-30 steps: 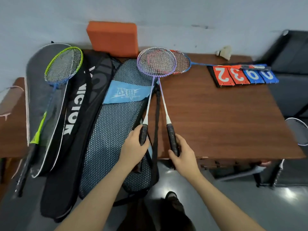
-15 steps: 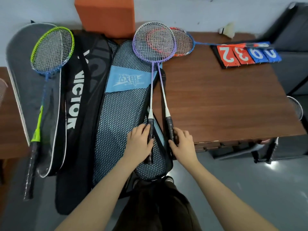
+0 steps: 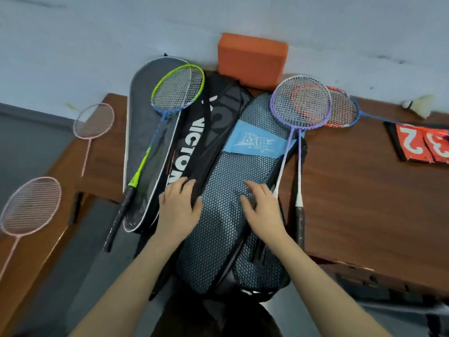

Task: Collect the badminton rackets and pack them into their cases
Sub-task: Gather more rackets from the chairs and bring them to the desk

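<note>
Brown tables w/ a grey wall behind. Far left, two pink rackets [image 3: 31, 205] lie on the side table. Green racket [image 3: 178, 90] rests on the grey case [image 3: 143, 93], next to the black Victor case [image 3: 213, 122]. Left hand [image 3: 178, 207] lies flat, fingers loose, on the Victor case edge; right hand [image 3: 263, 207] is spread flat on the mesh case [image 3: 223, 227], gripping nothing. Purple rackets [image 3: 301, 102] lie just right. Rackets look light, stiff, strings fragile: take by the handles. Cases look soft and floppy.
</note>
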Tool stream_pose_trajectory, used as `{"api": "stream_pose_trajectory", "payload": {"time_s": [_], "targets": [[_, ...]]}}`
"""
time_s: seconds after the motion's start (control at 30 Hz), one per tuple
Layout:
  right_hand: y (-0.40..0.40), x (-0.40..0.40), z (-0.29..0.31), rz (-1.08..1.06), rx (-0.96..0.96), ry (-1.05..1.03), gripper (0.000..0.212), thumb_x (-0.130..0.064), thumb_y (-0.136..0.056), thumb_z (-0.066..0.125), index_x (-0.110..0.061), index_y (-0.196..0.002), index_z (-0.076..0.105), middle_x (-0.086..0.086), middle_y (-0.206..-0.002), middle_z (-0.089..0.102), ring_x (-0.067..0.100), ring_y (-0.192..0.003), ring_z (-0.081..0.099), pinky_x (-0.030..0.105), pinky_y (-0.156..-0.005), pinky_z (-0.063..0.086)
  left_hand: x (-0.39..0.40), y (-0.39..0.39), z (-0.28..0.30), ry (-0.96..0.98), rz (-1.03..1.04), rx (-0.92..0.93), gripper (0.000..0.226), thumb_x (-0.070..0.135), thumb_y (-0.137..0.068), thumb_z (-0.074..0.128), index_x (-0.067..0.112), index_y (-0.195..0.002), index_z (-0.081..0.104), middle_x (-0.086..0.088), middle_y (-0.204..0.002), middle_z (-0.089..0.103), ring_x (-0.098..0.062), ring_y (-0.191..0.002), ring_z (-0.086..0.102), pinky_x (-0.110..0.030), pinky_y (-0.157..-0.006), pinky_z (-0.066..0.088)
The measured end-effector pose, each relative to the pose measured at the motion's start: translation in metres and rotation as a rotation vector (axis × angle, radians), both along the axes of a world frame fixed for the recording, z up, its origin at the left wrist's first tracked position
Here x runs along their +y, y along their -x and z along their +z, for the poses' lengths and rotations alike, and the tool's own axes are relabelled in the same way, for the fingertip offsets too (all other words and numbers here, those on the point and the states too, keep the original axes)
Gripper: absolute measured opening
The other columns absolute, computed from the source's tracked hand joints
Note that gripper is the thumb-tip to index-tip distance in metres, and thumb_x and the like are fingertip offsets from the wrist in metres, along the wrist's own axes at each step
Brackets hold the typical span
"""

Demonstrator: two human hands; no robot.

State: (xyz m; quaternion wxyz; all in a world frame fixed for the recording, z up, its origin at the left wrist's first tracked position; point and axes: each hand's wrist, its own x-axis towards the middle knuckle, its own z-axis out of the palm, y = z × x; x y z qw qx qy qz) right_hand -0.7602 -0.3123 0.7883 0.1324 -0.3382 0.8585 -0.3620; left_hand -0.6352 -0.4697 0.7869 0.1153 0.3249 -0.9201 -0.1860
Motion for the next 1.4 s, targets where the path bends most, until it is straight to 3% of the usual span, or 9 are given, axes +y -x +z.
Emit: {"api": "stream_pose_trajectory", "payload": {"time_s": [0.13, 0.27, 0.43, 0.53, 0.63, 0.8, 1.03, 1.23, 1.4], "targets": [[-0.014, -0.07, -0.004, 0.107, 0.011, -0.032, 0.039, -0.026, -0.093, 0.052, -0.017, -0.132, 0.049, 0.003, -0.112, 0.055, 0.022, -0.101, 0.053, 0.047, -0.09, 0.043, -0.06, -0.028, -0.009, -0.038, 0.139, -0.063, 0.043, 0.026, -0.086, 0.059, 0.008, -0.124, 0.052, -0.011, -0.128, 0.049, -0.033, -0.119, 0.041, -0.047, -0.096, 0.032], [-0.036, -0.147, -0.014, 0.147, 0.051, -0.052, 0.036, -0.027, -0.092, 0.053, -0.02, -0.127, 0.053, -0.001, -0.117, 0.056, 0.019, -0.11, 0.052, 0.037, -0.093, 0.037, -0.116, -0.055, -0.029, -0.106, 0.222, -0.148, 0.047, 0.033, -0.088, 0.055, 0.01, -0.128, 0.046, -0.012, -0.129, 0.044, -0.035, -0.116, 0.039, -0.046, -0.095, 0.033], [-0.054, -0.224, -0.031, 0.212, 0.051, -0.188, 0.04, -0.031, -0.092, 0.051, -0.024, -0.131, 0.049, -0.004, -0.132, 0.049, 0.02, -0.121, 0.044, 0.038, -0.097, 0.027, -0.166, -0.073, -0.046, -0.206, 0.067, -0.184, 0.047, 0.033, -0.087, 0.059, 0.008, -0.125, 0.048, -0.013, -0.116, 0.048, -0.035, -0.102, 0.052, -0.042, -0.084, 0.041], [-0.059, -0.243, -0.04, 0.259, 0.112, -0.293, 0.044, -0.036, -0.092, 0.049, -0.028, -0.135, 0.044, -0.006, -0.143, 0.039, 0.021, -0.128, 0.036, 0.037, -0.1, 0.02, -0.171, -0.076, -0.051, -0.27, -0.034, -0.155, 0.043, 0.031, -0.085, 0.06, 0.009, -0.122, 0.051, -0.011, -0.106, 0.048, -0.035, -0.086, 0.057, -0.039, -0.071, 0.045], [-0.063, -0.251, -0.044, 0.28, 0.165, -0.367, 0.047, -0.041, -0.093, 0.047, -0.034, -0.139, 0.038, -0.007, -0.151, 0.029, 0.017, -0.136, 0.026, 0.035, -0.102, 0.014, -0.17, -0.076, -0.053, -0.347, -0.012, -0.052, 0.035, 0.025, -0.085, 0.059, 0.011, -0.116, 0.055, -0.007, -0.101, 0.051, -0.03, -0.083, 0.058, -0.036, -0.065, 0.045], [-0.061, -0.251, -0.034, 0.327, 0.265, -0.343, 0.049, -0.049, -0.094, 0.042, -0.042, -0.141, 0.031, -0.008, -0.156, 0.017, 0.02, -0.142, 0.013, 0.036, -0.106, 0.008, -0.178, -0.088, -0.045, -0.376, 0.07, 0.19, 0.035, 0.015, -0.083, 0.062, 0.008, -0.117, 0.059, -0.005, -0.1, 0.053, -0.02, -0.083, 0.056, -0.026, -0.071, 0.043], [-0.057, -0.237, 0.003, 0.321, 0.416, -0.167, 0.047, -0.048, -0.094, 0.042, -0.036, -0.139, 0.038, -0.004, -0.154, 0.023, 0.02, -0.142, 0.018, 0.032, -0.106, 0.007, -0.164, -0.086, -0.005, -0.263, -0.045, 0.378, 0.041, 0.006, -0.077, 0.068, 0.009, -0.117, 0.06, -0.004, -0.096, 0.053, -0.013, -0.081, 0.056, -0.019, -0.073, 0.044], [-0.045, -0.165, 0.033, 0.24, 0.54, -0.052, 0.034, -0.039, -0.091, 0.053, -0.024, -0.121, 0.059, 0.001, -0.148, 0.037, 0.021, -0.138, 0.032, 0.039, -0.109, 0.017, -0.097, -0.069, 0.022, -0.196, -0.129, 0.444, 0.041, 0.006, -0.075, 0.07, 0.007, -0.116, 0.062, -0.005, -0.092, 0.055, -0.011, -0.08, 0.055, -0.02, -0.072, 0.046], [-0.026, -0.06, 0.056, 0.168, 0.58, 0.017, 0.035, -0.036, -0.088, 0.057, -0.018, -0.118, 0.063, 0.005, -0.143, 0.044, 0.023, -0.134, 0.039, 0.037, -0.108, 0.024, -0.002, -0.045, 0.037, -0.195, -0.236, 0.563, 0.039, 0.003, -0.074, 0.072, 0.002, -0.112, 0.064, -0.005, -0.093, 0.059, -0.007, -0.083, 0.056, -0.018, -0.078, 0.048]]}}
